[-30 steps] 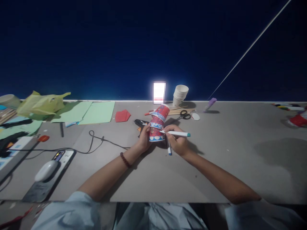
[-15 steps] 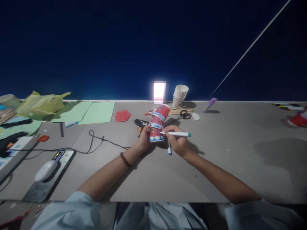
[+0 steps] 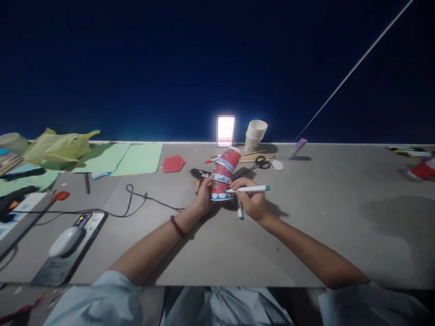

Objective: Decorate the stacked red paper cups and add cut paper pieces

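Note:
My left hand is wrapped round the left side of a tilted stack of red paper cups, painted with blue and white scalloped bands. A white marker with a teal end is pinched in my right hand; its tip meets the lowest cup, just above the bottom band. Under my right hand a second marker with a blue end lies on the table, partly hidden. Behind my left fingers rests a black glue gun, its handle partly covered.
Scissors, wooden sticks and stacked white paper cups are behind the hands. Red paper, green sheets, a phone and a power strip lie left. A black cable crosses the table. A purple-capped tube stands right.
The marker in my right hand has moved slightly down and to the left, its tip lower on the bottom cup. My left hand and the cups have barely moved.

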A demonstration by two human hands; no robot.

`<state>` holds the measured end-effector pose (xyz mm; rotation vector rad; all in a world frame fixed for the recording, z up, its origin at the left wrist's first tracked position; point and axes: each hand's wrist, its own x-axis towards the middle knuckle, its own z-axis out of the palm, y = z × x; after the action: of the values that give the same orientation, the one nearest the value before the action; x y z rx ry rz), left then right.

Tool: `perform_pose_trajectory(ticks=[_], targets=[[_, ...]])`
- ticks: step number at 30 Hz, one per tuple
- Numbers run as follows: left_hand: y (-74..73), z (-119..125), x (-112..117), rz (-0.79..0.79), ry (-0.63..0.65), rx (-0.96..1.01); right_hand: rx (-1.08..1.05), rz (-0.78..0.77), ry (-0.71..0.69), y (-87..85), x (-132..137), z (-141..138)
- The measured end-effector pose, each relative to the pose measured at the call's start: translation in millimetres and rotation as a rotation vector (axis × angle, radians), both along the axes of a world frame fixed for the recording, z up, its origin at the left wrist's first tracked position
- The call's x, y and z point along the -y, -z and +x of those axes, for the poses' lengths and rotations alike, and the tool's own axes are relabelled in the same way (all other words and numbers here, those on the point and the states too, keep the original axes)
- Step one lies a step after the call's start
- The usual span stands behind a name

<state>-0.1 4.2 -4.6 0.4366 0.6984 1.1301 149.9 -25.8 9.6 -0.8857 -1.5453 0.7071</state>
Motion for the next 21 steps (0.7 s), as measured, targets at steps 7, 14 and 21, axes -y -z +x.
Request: perform_pose_trajectory(ticks=[7, 14, 21], targets=[[2.9, -0.7, -0.3, 0.009, 0.02, 0.005, -0.014, -0.027, 0.003, 2.0, -0.2, 1.1], [1.7, -0.5, 0.0, 0.002, 0.008, 0.02, -0.001, -0.061, 0.046, 4.8, 0.5, 2.6], [3.4, -0.1, -0.8, 0.015, 0.004, 0.025, -0.065, -0.018, -0.008, -0.3, -0.1, -0.3]])
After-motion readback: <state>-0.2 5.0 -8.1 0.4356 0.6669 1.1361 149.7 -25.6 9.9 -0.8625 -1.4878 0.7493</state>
